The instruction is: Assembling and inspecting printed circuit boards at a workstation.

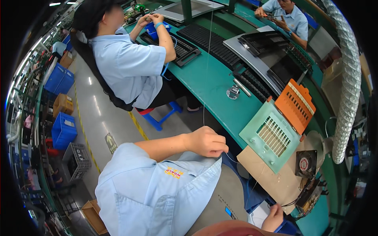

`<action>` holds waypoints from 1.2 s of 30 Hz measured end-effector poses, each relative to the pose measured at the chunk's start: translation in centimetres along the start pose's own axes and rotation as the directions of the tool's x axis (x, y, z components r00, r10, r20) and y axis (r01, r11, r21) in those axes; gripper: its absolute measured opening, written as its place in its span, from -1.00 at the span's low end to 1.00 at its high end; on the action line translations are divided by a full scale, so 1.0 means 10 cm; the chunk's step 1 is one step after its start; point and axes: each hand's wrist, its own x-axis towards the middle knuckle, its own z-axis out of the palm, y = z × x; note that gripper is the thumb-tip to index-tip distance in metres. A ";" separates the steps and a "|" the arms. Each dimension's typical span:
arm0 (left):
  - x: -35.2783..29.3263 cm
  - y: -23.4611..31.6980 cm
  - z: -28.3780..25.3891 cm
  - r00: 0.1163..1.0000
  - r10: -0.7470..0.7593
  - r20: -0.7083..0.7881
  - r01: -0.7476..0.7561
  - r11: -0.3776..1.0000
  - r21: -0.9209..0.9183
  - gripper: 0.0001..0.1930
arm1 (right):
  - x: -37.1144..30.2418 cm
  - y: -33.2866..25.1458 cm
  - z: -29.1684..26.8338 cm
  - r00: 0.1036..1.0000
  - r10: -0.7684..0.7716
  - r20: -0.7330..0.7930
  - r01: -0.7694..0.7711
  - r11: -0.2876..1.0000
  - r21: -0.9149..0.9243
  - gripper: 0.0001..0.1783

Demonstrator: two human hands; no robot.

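My left hand (206, 142) is closed at chest height, thumb and fingers pinched around a thin pale strand (208, 59). Above the hand the strand runs up past the bench; below it, a fine curved length trails toward my lap. Low on the right, my right hand (274, 218) has its fingers curled; what they hold, if anything, is hidden. Beside it are a white sheet-like item (260, 214) and a blue bin (286, 228). A pale green slotted fixture (260, 135) with an open orange hinged lid (295, 105) lies beyond my hands, on a brown board (252, 163).
A green bench (197, 84) carries black slotted trays (212, 43), a shiny metal piece (232, 92) and a small rod. A black fan (306, 163) and silver flexible duct (348, 78) stand right. Co-workers sit left (126, 59) and across (293, 21); a blue-red stool (157, 118) is left.
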 end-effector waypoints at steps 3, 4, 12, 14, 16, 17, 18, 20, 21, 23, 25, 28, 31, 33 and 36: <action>0.11 0.10 0.11 0.996 0.065 0.068 -0.060 0.996 -0.070 -0.85 | 0.06 -0.54 -0.02 0.986 -0.143 -0.085 0.152 0.982 0.110 -0.61; 0.15 0.14 0.14 0.992 0.087 0.092 -0.079 0.992 -0.094 -0.85 | 0.07 -0.78 0.04 0.953 -0.262 -0.154 0.295 0.916 0.273 -0.61; 0.55 0.45 0.45 0.982 0.145 0.123 -0.131 0.984 -0.119 -0.84 | 0.25 -1.79 0.72 0.723 -0.467 0.509 0.175 0.836 0.519 -0.66; 0.59 0.53 0.47 0.991 0.087 0.099 -0.072 0.986 -0.148 -0.82 | 0.26 -1.68 0.75 0.739 -0.535 0.410 0.235 0.775 0.586 -0.85; 0.58 0.40 0.40 0.970 0.125 0.209 -0.099 0.987 -0.130 -0.85 | 0.26 -1.64 0.83 0.791 -0.547 0.273 0.286 0.727 0.624 -0.91; 0.57 0.39 0.39 0.967 0.117 0.228 -0.086 0.986 -0.140 -0.85 | 0.26 -1.63 0.80 0.796 -0.533 0.286 0.263 0.730 0.630 -0.91; 0.60 0.33 0.39 0.985 0.151 0.079 -0.143 0.984 -0.104 -0.87 | 0.28 -1.63 0.73 0.812 -0.498 0.305 0.201 0.728 0.655 -0.91; 0.63 0.20 0.31 0.978 0.194 -0.074 -0.197 0.980 -0.033 -0.86 | 0.25 -1.55 0.68 0.825 -0.449 0.342 0.115 0.727 0.677 -0.91; 0.62 0.13 0.22 0.976 0.205 -0.078 -0.206 0.978 -0.005 -0.85 | 0.22 -1.47 0.68 0.856 -0.404 0.322 0.061 0.698 0.713 -0.89; 0.67 -0.03 -0.01 0.984 0.177 0.025 -0.179 0.976 0.128 -0.85 | 0.22 -1.35 0.68 0.906 -0.316 0.283 -0.027 0.623 0.782 -0.86; 0.79 -0.35 -0.16 0.989 0.113 0.091 -0.134 0.951 0.277 -0.87 | 0.24 -1.29 0.73 0.925 -0.270 0.266 -0.065 0.579 0.813 -0.85; 1.19 -0.69 -0.18 0.980 -0.141 0.139 0.071 0.905 0.419 -0.89 | 0.24 -1.18 0.71 0.960 -0.225 0.166 -0.005 0.580 0.815 -0.83; 1.49 -0.97 -0.10 0.917 -0.291 0.272 0.143 0.878 0.458 -0.89 | 0.23 -1.16 0.68 0.970 -0.210 0.120 0.026 0.585 0.811 -0.83; 1.64 -1.19 0.05 0.819 -0.384 0.426 0.119 0.840 0.529 -0.85 | 0.24 -1.16 0.67 0.978 -0.196 0.073 0.063 0.607 0.792 -0.85; 1.74 -1.32 0.25 0.729 -0.447 0.517 0.082 0.808 0.583 -0.83 | 0.27 -1.10 0.63 0.979 -0.200 0.045 0.090 0.617 0.782 -0.86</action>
